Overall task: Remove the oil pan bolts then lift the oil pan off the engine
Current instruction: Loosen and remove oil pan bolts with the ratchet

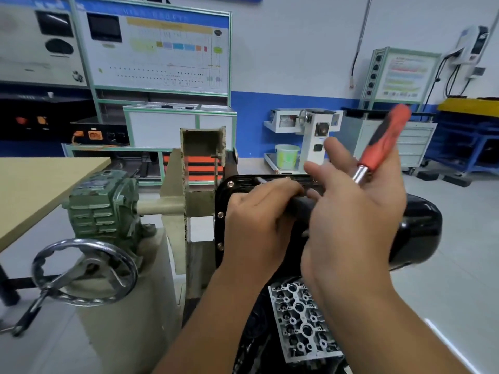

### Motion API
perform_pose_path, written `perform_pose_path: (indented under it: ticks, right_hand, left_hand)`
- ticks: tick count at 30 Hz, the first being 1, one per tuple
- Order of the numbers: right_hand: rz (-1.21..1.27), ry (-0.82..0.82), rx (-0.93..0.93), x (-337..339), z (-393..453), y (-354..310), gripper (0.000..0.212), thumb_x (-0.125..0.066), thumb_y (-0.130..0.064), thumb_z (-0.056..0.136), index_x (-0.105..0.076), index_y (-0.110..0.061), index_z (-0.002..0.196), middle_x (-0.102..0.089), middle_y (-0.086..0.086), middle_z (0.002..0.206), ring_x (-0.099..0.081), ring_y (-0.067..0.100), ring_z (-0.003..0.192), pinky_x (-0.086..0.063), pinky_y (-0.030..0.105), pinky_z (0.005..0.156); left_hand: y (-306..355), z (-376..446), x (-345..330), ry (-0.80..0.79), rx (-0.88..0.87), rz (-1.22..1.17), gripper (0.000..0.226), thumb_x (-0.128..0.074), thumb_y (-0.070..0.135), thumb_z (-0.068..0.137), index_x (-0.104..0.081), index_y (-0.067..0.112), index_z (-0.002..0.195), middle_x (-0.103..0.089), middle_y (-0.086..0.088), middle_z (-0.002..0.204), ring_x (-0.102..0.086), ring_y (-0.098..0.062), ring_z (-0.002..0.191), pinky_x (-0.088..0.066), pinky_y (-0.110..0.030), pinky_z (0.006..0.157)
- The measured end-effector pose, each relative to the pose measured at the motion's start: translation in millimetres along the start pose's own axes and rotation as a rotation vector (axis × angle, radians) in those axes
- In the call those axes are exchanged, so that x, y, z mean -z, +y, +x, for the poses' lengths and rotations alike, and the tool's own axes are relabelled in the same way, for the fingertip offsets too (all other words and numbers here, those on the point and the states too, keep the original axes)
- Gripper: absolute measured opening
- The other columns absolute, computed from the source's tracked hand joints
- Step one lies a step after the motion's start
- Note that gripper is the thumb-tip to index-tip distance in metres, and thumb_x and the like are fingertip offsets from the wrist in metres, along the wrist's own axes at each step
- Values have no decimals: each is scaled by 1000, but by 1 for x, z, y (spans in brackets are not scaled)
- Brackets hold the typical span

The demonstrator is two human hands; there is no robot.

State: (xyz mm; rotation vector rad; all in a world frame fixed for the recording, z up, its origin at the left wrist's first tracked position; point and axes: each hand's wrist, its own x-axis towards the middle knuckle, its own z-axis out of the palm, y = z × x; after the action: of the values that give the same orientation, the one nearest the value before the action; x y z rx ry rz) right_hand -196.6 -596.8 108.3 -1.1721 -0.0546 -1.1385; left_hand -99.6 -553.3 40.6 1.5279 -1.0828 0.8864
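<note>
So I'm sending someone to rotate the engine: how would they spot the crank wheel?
Start at the beige engine stand left of the black oil pan. Below its green gearbox sits the chrome handwheel, the only round, spoked part there.

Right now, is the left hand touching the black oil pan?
Touching. The head view shows the left hand lying on top of the black oil pan, fingers curled over its raised middle, no gap visible.

Two hands, one oil pan
</note>
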Motion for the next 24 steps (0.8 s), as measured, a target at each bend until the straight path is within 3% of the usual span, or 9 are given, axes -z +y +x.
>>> perform_pose_path:
  ticks: [2, 5, 7, 10, 13, 15, 18, 20, 24]
  right_hand:
    - [-153, -54, 68, -2, 3, -7, 84, -57, 9, 96, -34, -43, 158, -67, -9, 135, -67, 2, 116, -60, 34, 95]
    - [-466, -799, 66, 11, 14, -20, 83, -53, 5, 94, -35, -55, 149, -61, -16, 140, -66, -1, 116, -54, 22, 92]
    - [-678, -1030, 94, 14, 18, -28, 66, -55, -7, 92, -53, -61, 129, -70, -23, 120, -66, -4, 111, -53, 28, 92]
    - [-518, -568, 110, 14, 24, -22, 60, -57, -2, 93, -57, -38, 142, -77, -14, 105, -74, 5, 96, -60, 25, 82]
    - [-184, -59, 57, 12, 24, -11, 58, -52, 3, 97, -49, -24, 148, -78, -5, 101, -77, 18, 81, -63, 33, 72]
    - [-261, -82, 135, 19, 23, -10, 59, -52, -1, 102, -42, -25, 155, -77, -1, 110, -77, 17, 88, -63, 35, 77]
    - [-452, -670, 195, 28, 29, -21, 68, -54, 1, 100, -33, -23, 160, -71, -3, 128, -74, 14, 106, -58, 31, 92]
    - [-442, -789, 163, 29, 35, -29, 73, -58, 7, 94, -38, -25, 157, -72, -1, 127, -74, 18, 108, -57, 31, 94]
    - [-70, -125, 37, 21, 24, -20, 80, -55, 12, 95, -38, -36, 157, -77, 7, 109, -78, 23, 92, -62, 42, 91]
  left_hand:
    - [6, 4, -5, 23, 62, 14, 21, -61, 6, 88, -70, 22, 99, -72, 12, 102, -71, -14, 95, -52, -46, 77]
    - [8, 4, -4, -102, 242, 92, 42, -38, 31, 88, -69, 5, 96, -69, -7, 93, -67, -24, 87, -39, -16, 74]
    - [0, 2, 0, -168, 242, -20, 56, -43, 40, 83, -66, -4, 108, -69, -15, 103, -66, -28, 99, -41, -8, 80]
    - [0, 9, 8, -198, 51, -160, 31, -54, 22, 87, -64, 5, 110, -69, -5, 105, -68, -28, 101, -54, -46, 81]
    - [1, 15, 9, -158, -123, -182, 29, -56, 6, 93, -67, 7, 120, -69, 0, 119, -65, -22, 115, -52, -51, 85]
    - [1, 10, 4, -79, -119, -156, 30, -57, -1, 90, -71, 5, 116, -71, -2, 117, -67, -18, 110, -53, -50, 82]
    - [0, 3, -2, 89, -120, -4, 19, -56, 3, 89, -74, 4, 94, -71, -5, 91, -62, -18, 79, -50, -44, 64]
    - [2, 3, -4, 133, -117, 69, 16, -59, 4, 86, -74, 6, 90, -71, -3, 85, -59, -18, 75, -47, -44, 59]
    - [7, 3, -4, 113, -71, 6, 28, -69, 0, 81, -75, 10, 107, -75, 7, 109, -68, -10, 103, -53, -48, 73]
